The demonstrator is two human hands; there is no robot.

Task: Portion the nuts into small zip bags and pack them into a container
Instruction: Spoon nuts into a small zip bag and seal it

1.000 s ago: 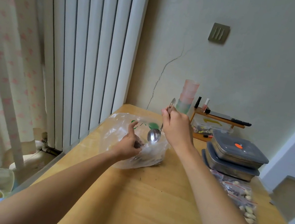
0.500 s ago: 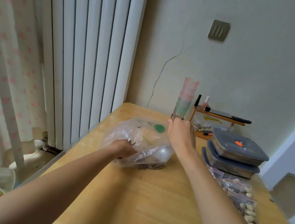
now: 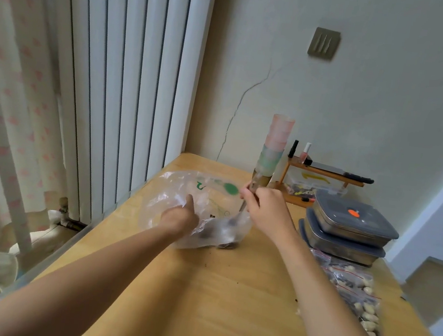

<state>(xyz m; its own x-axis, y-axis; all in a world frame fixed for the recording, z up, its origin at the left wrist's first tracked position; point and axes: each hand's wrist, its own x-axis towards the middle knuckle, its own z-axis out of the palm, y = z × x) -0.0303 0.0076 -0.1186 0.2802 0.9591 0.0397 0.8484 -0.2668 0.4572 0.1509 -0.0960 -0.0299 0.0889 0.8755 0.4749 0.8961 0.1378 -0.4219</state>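
Wooden bench (image 3: 227,294): filled bags (image 3: 353,290) wait, unpacked; your left hand (image 3: 179,218) grips the sack (image 3: 195,209), right hand (image 3: 268,212) clenches the spoon (image 3: 247,199), scooping.

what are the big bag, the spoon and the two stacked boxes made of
Large clear bag: thin plastic film, glossy and crinkled, see-through. Long-handled spoon: seemingly polished metal, silvery with glints. Two stacked lidded boxes: bodies look like brushed steel, dull grey sheen; lids likely matte grey plastic.
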